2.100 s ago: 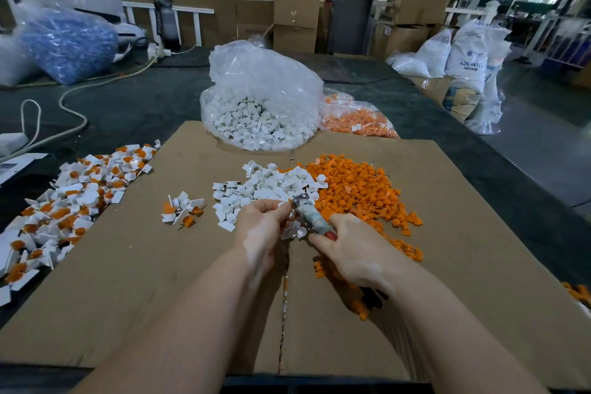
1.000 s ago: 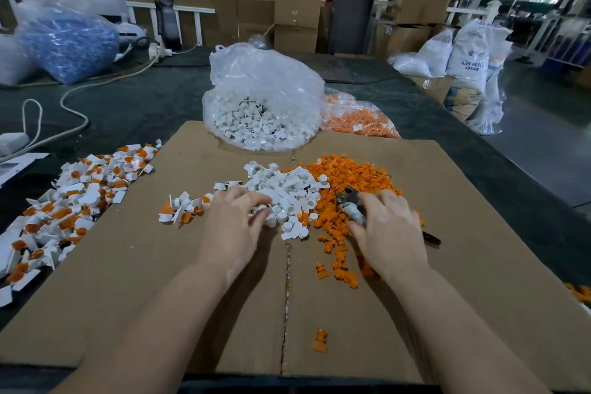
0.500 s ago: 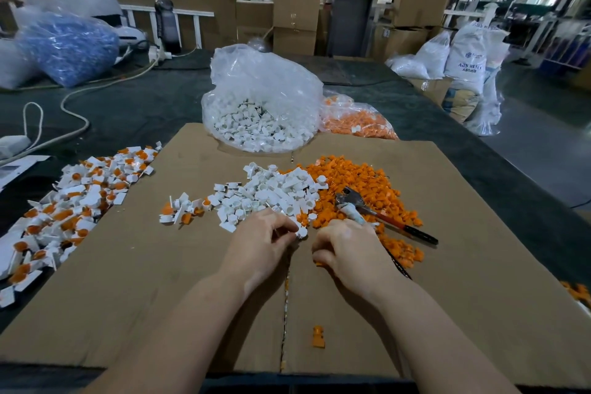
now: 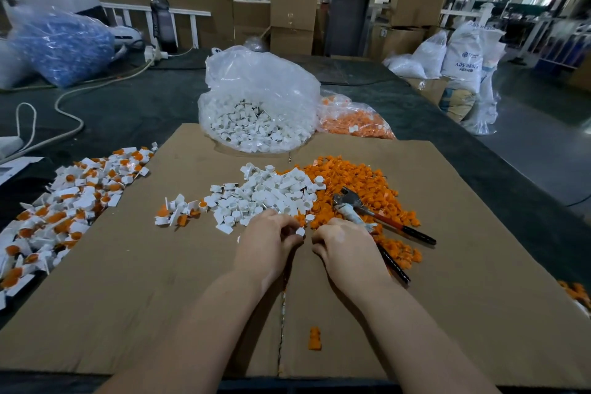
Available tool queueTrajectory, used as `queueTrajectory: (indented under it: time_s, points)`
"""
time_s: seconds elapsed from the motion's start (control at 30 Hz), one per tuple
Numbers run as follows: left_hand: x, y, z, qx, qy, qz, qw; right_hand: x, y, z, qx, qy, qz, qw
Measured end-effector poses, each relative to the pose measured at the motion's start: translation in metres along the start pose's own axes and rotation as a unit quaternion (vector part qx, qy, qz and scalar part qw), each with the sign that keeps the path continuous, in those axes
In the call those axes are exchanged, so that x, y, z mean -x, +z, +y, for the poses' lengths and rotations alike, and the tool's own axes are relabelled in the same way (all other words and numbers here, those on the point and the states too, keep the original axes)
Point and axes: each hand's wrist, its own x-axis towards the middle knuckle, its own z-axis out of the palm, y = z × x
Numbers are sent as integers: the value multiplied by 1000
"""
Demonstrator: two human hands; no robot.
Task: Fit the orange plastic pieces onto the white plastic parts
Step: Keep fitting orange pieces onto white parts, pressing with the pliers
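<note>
The cardboard sheet [image 4: 447, 265] serves as the work surface and reference. At its centre lies a loose pile of white plastic parts [image 4: 271, 193], touching on its right a larger pile of orange plastic pieces [image 4: 351, 182].

The left hand [image 4: 267, 245] rests at the near edge of the white pile, fingers curled, pinching one small white part [image 4: 300, 231] between fingertips and thumb. The right hand [image 4: 347, 248] sits just beside it, at the near edge of the orange pile, fingers curled under. What it holds, if anything, cannot be told; the fingertips are hidden beneath the hand. The two hands are close but apart.

A pair of pliers [image 4: 367, 211] lies on the orange pile, just beyond the right hand, handles spread toward the sheet's right side.

A small cluster of assembled white-and-orange pieces [image 4: 176, 211] lies left of the white pile. A much larger heap of assembled pieces [image 4: 70, 205] spreads over the sheet's left edge onto the dark table [image 4: 144, 105]. One stray orange piece [image 4: 314, 338] lies on the sheet's near part, between the forearms.

At the sheet's far edge stands a clear bag of white parts [image 4: 259, 105], with a bag of orange pieces [image 4: 351, 120] touching its right side.
</note>
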Motion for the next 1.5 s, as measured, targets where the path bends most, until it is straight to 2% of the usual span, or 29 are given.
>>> queueTrajectory:
  time_s: [0.33,0.63,0.73,0.97,1.17,1.33,1.5]
  points:
    - [3,9,2,35,20,52,998,-1,7,-5,-64,15,80,995]
    - [4,8,1,60,7,71,996,3,10,-7,-157,31,193,968]
    - [6,6,1,86,3,80,993,3,12,-6,-154,30,206,966]
    - [7,5,1,59,23,77,995,-3,13,-7,-160,36,212,963]
    - [7,6,2,57,26,77,995,-3,9,-7,-168,42,256,951]
    - [9,5,3,98,24,75,992,0,9,-7,-183,43,245,951]
    - [9,5,2,89,19,71,993,2,8,-8,-205,54,247,946]
